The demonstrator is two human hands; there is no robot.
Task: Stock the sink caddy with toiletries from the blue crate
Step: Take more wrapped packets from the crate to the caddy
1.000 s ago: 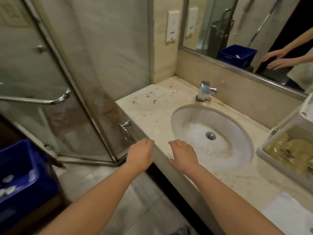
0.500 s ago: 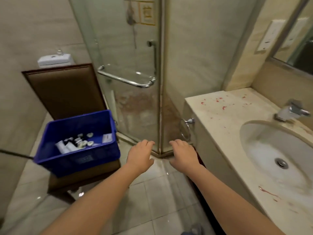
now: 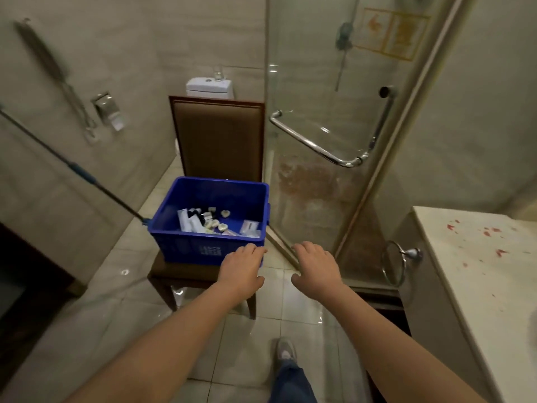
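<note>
Head view: one blue crate (image 3: 186, 245) sits on one brown chair (image 3: 218, 135) beside the glass shower door (image 3: 319, 199). The toiletries (image 3: 209, 223) heaped inside are too blurred to count. Both your hands are empty, fingers loosely spread. Your left hand (image 3: 242, 270) overlaps the crate's near corner, contact unclear. Your right hand (image 3: 316, 266) hovers over the floor.

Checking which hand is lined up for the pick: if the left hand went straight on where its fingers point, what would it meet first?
Probably the blue crate: the left hand points at its near wall by the right corner. Depth is unclear; it might instead clear the rim.
</note>
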